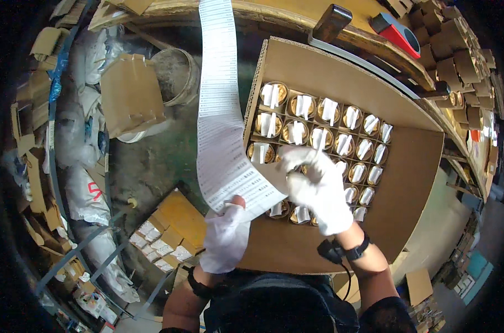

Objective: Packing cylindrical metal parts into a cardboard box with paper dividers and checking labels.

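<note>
A long white strip of printed paper [221, 83] hangs down from the top of the view. Its lower end is gripped by my gloved left hand [228, 236], the thumb lying on top. My gloved right hand [317, 188] hovers over the open carton [340, 72], beside the strip's end. Its fingers curl into a pinch; what they hold, if anything, is hidden. In the carton, several round cups with golden contents [294, 132] stand in a divider grid. White folded slips [328, 108] lie across their tops. My right hand hides some cups in the middle.
A wooden bench [257, 11] runs along the far side, with a dark-handled blade [332, 25] and a red-and-black tape roll [399, 36]. Cardboard tubes [457, 69] are stacked at right. A bucket [182, 75], a brown carton [131, 94] and plastic sacks [91, 194] stand left.
</note>
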